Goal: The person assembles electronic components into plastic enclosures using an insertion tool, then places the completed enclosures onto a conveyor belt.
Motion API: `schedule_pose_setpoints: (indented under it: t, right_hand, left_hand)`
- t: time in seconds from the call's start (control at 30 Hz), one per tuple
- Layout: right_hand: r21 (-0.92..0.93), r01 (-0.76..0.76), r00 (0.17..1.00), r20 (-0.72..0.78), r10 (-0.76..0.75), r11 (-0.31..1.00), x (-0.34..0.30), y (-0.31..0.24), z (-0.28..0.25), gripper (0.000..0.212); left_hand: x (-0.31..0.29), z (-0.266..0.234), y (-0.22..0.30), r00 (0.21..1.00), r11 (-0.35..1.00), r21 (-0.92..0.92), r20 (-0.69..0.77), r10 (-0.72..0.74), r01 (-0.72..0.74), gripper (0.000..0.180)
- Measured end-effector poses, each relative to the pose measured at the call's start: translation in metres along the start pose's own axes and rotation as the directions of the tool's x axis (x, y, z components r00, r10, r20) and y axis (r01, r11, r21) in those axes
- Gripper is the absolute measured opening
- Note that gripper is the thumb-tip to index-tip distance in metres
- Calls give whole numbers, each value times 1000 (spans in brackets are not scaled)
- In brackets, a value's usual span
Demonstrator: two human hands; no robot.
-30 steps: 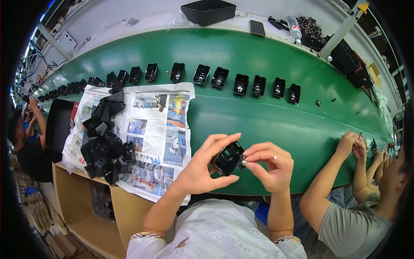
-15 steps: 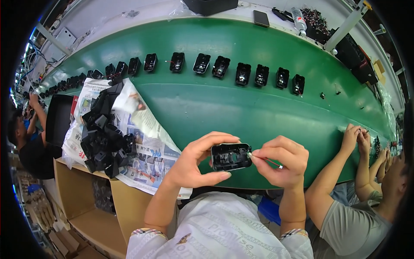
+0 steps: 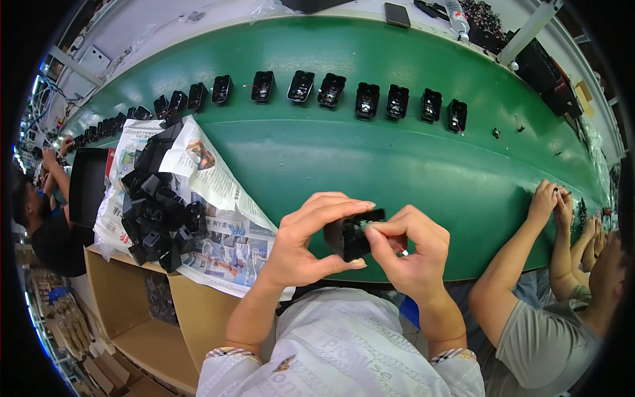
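Note:
A black plastic housing (image 3: 345, 239) is gripped in my left hand (image 3: 307, 241), with fingers over its far side and thumb along the near side. Its open face is tilted to the right. My right hand (image 3: 413, 248) is closed in a pinch at that opening, holding a small wired part whose body is mostly hidden by the fingers and the housing. A small white connector (image 3: 403, 253) pokes out beneath the right fingers. Both hands are above the near edge of the green table (image 3: 278, 178).
A row of similar black housings (image 3: 368, 100) runs across the table's far part. Black plastic pieces (image 3: 159, 215) are heaped on newspaper (image 3: 228, 231) at left, above a cardboard box (image 3: 132, 304). Small loose parts (image 3: 496, 133) lie at right. A co-worker's arms (image 3: 509, 258) are close on my right.
The housing has turned in my left hand, its open face now toward the right instead of up. My right hand has moved left, its fingertips at the opening. The red wire is now mostly hidden.

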State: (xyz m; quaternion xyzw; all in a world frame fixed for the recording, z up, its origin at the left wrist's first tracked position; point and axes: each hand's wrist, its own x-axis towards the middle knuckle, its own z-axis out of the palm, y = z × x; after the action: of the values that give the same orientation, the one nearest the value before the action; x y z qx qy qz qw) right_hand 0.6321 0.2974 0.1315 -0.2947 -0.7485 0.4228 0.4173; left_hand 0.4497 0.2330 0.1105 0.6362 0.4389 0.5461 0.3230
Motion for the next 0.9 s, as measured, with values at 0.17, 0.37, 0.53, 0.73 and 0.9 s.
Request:
schedule_pose_setpoints:
  t: [0.17, 0.37, 0.53, 0.73, 0.9]
  right_hand:
    - [13, -78, 970, 233, 73, 997, 9, -4, -35, 33]
    - [123, -23, 932, 363, -23, 992, 15, -4, -24, 44]
    - [271, -172, 899, 437, 39, 947, 20, 22, -24, 34]
    - [660, -403, 871, 490, 44, 634, 7, 50, -11, 37]
    - [717, -625, 781, 571, 255, 310, -5, 46, -1, 39]
  left_hand:
    - [-8, 5, 1, 927, 824, -486, -66, -368, 292, 76]
    - [-2, 14, -3, 886, 630, -682, 56, -460, 370, 73]
    - [9, 19, 0, 762, 378, -771, 207, -614, 513, 35]
    - [17, 24, 7, 745, 746, -208, -98, -659, 633, 28]
    - [14, 23, 11, 867, 680, 541, -359, -345, 495, 29]
